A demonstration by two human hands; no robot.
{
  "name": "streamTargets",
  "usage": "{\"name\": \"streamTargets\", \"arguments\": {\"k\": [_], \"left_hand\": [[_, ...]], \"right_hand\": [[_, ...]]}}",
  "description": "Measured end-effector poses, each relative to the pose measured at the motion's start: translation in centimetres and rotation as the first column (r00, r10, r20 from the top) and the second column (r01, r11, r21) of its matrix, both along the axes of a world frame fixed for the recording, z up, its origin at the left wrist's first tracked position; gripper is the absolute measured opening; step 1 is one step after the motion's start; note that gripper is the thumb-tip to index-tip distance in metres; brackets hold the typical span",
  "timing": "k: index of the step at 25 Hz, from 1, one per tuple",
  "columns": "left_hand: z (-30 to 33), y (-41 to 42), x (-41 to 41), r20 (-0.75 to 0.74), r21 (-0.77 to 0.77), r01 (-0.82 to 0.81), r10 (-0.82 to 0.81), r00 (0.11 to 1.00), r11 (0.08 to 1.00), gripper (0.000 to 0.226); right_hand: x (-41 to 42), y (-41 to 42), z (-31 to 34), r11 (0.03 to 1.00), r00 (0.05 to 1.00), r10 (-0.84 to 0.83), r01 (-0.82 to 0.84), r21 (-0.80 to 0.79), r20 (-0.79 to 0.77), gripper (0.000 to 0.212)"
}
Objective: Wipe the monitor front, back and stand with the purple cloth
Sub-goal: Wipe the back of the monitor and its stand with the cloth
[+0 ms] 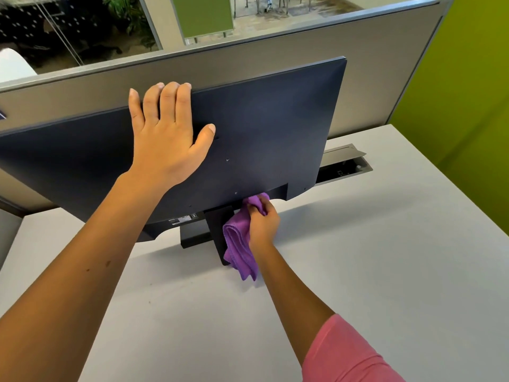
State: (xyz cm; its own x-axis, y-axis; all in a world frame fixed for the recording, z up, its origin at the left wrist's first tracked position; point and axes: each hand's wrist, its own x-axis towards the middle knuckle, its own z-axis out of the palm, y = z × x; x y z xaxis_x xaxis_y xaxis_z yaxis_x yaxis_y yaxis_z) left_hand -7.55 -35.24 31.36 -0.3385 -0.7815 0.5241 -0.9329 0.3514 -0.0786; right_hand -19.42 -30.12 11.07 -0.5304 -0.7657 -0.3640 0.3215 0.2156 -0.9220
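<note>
The dark monitor (275,128) stands on the white desk with its back panel turned toward me; its screen side is hidden. My left hand (168,136) lies flat on the upper back panel, fingertips hooked over the top edge. My right hand (261,219) grips the bunched purple cloth (238,244) and holds it against the right side of the black stand (213,232), just under the monitor's lower edge. Part of the cloth hangs down to the desk.
The white desk (371,257) stretches to the right and toward me. An open grey cable tray (344,164) is set into the desk behind the monitor. A grey partition (303,48) runs along the back, and a green wall (468,78) is on the right.
</note>
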Motion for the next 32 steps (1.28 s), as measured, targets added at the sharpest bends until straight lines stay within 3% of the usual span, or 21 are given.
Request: {"name": "streamTargets", "arguments": {"k": [5, 8, 12, 20, 23, 27, 32], "left_hand": [[0.0, 0.0, 0.1, 0.011, 0.001, -0.001, 0.001, 1.0, 1.0, 0.066], [-0.1, -0.1, -0.1, 0.009, -0.009, -0.003, 0.003, 1.0, 1.0, 0.065], [-0.3, -0.3, -0.4, -0.003, -0.02, -0.008, 0.008, 1.0, 1.0, 0.065], [0.0, 0.1, -0.3, -0.017, -0.009, -0.008, 0.008, 1.0, 1.0, 0.063], [0.0, 0.1, -0.3, -0.014, -0.003, -0.01, 0.01, 1.0, 1.0, 0.062], [0.0, 0.3, -0.4, -0.019, 0.001, -0.013, 0.013, 1.0, 1.0, 0.062], [0.0, 0.3, -0.4, -0.019, 0.004, -0.011, 0.011, 1.0, 1.0, 0.061]], "right_hand": [[1.7, -0.4, -0.4, 0.993, 0.992, 0.114, -0.115, 0.013, 0.054, 0.007], [1.0, -0.7, -0.7, 0.984, 0.981, 0.169, -0.173, 0.036, 0.092, 0.021], [-0.3, -0.9, -0.7, 0.939, 0.943, 0.333, -0.332, 0.089, 0.006, 0.026], [-0.2, -0.9, -1.7, 0.894, 0.892, 0.429, -0.397, 0.208, -0.142, 0.029], [0.1, -1.0, -1.7, 0.926, 0.928, 0.356, -0.335, 0.172, -0.109, 0.023], [0.6, -1.0, -1.4, 0.974, 0.981, 0.179, -0.187, 0.126, 0.074, 0.009], [-0.3, -1.4, -0.9, 0.996, 0.994, 0.048, -0.056, 0.074, 0.098, 0.01]]}}
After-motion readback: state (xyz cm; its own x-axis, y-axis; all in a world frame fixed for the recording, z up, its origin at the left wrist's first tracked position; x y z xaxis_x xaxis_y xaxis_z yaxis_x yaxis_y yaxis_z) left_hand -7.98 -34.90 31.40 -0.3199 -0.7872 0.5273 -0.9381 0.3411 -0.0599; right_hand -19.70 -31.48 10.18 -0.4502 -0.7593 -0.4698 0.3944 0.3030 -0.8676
